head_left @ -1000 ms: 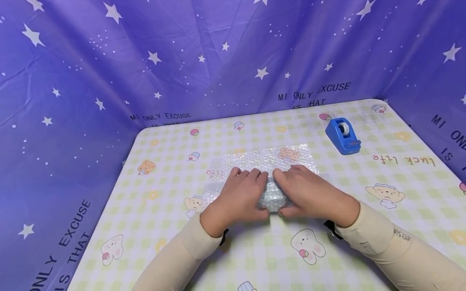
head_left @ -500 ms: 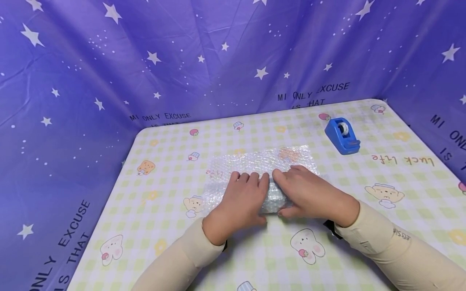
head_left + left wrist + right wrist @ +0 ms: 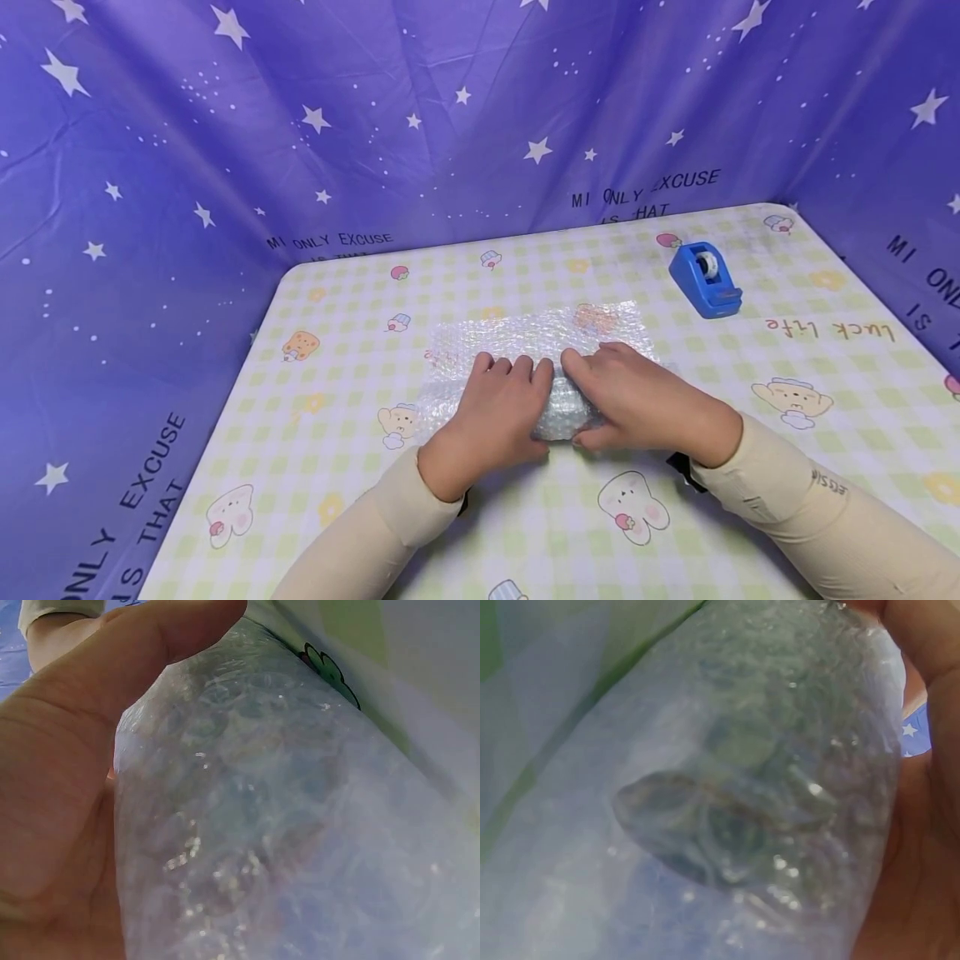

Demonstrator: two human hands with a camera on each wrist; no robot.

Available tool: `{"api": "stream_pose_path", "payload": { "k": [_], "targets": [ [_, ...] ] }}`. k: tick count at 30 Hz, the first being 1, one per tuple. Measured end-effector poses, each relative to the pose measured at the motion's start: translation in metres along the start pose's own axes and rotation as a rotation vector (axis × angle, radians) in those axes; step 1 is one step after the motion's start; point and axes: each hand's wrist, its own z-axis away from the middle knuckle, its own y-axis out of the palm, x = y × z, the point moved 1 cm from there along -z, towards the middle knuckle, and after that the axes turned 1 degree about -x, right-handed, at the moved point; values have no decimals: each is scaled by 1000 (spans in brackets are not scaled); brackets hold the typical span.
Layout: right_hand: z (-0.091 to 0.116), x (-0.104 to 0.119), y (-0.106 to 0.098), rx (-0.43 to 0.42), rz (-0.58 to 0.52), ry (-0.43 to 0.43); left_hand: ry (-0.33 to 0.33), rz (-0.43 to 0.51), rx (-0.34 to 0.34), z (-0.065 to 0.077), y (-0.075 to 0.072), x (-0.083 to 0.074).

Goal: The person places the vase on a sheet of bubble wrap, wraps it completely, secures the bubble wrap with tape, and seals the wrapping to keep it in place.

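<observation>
I log: left hand (image 3: 497,414), right hand (image 3: 637,398), fingers curled round bubble wrap (image 3: 564,410); tape dispenser (image 3: 705,283) near far right corner of worktop (image 3: 540,525).

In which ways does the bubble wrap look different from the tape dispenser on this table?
The bubble wrap is clear; the tape dispenser is blue. The left hand and right hand grip the bubble wrap; neither touches the tape dispenser. The bubble wrap is partly spread flat; the tape dispenser stands upright. Both are on the table.
</observation>
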Motion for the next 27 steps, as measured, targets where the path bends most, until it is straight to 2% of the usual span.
{"api": "stream_pose_path", "payload": {
  "k": [9, 20, 27],
  "targets": [
    [0, 0, 0, 55, -100, 50, 6, 0, -27, -1, 2, 1],
    [-1, 0, 2, -16, -22, 8, 16, 35, -10, -3, 2, 3],
    [-2, 1, 2, -17, -7, 39, 21, 91, -22, -4, 4, 7]
  ]
}}
